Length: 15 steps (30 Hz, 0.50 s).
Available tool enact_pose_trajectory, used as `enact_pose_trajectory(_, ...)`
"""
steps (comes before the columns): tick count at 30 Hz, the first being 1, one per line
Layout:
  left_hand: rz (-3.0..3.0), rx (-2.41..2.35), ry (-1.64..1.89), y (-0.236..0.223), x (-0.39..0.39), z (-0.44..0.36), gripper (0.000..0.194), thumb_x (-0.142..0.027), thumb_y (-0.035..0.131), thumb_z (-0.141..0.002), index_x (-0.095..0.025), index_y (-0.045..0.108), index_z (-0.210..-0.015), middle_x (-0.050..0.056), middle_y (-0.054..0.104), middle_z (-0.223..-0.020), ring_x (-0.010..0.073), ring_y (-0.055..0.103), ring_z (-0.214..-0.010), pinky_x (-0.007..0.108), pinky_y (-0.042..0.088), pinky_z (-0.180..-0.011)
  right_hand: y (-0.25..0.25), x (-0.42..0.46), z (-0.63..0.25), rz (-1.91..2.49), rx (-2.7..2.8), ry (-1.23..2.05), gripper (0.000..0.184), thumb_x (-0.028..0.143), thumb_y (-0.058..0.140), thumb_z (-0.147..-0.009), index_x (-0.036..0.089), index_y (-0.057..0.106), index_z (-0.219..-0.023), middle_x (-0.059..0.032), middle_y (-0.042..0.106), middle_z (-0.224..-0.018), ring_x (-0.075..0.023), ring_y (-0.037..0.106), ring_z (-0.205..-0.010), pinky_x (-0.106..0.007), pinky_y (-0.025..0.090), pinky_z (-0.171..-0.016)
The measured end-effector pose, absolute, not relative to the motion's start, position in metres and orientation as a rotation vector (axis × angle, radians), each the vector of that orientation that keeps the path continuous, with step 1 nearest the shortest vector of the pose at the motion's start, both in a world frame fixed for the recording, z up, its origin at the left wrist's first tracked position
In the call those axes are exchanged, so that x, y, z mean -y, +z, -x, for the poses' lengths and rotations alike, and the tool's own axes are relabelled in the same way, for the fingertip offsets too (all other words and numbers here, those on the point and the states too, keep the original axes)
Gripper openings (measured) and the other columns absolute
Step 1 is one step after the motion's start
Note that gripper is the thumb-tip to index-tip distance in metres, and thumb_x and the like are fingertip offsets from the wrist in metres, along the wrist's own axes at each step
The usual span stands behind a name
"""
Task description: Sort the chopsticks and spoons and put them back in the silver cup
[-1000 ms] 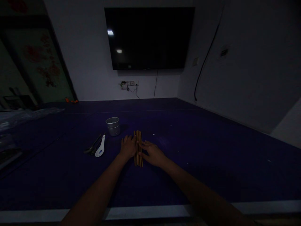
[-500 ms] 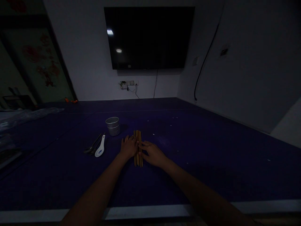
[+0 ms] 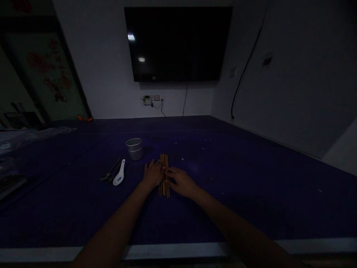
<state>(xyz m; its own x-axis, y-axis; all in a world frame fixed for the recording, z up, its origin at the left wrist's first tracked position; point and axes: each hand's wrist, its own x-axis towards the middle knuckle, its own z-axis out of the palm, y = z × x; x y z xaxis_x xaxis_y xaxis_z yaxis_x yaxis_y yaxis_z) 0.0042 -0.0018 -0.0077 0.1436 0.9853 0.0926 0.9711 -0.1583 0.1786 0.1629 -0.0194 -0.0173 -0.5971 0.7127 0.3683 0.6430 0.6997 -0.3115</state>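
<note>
Btwn both hands [image 3: 167, 175], chopsticks [image 3: 164, 190] side by side, touching L & R fingers

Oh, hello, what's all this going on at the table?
A person has both hands on a bundle of chopsticks lying on the purple tabletop: the left hand on top, the right hand against its right side. Left of them are a metal cup and a white spoon beside darker utensils.
</note>
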Motion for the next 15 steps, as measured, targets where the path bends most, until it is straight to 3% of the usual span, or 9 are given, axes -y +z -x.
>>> enact_pose_trajectory(8, -2.337, -1.973, 0.329, -0.0075, 0.002, -0.0032, 0.049, -0.038, 0.022, -0.098, -0.025, 0.044, -0.14, 0.006, 0.042, -0.15, 0.0291, 0.025, -0.144, 0.058, 0.023, -0.112, -0.0197, 0.0173, -0.1627, 1.065, 2.439, 0.188, 0.03, 0.028, 0.055, -0.09, 0.02, 0.067, -0.116, -0.0113, 0.063, -0.125, -0.0248, 0.056, -0.119, -0.04, 0.042, -0.101)
enact_pose_trajectory(15, -2.361, -1.956, 0.425, -0.0061, 0.0026, -0.0026, 0.045, -0.035, 0.027, -0.098, -0.021, 0.049, -0.135, 0.01, 0.045, -0.148, 0.0307, 0.03, -0.14, 0.058, 0.026, -0.11, -0.0171, 0.0154, -0.164, 1.103, 2.402, 0.177, 0.022, 0.026, 0.053, -0.09, 0.02, 0.073, -0.097, -0.0089, 0.067, -0.118, -0.022, 0.059, -0.113, -0.034, 0.044, -0.097)
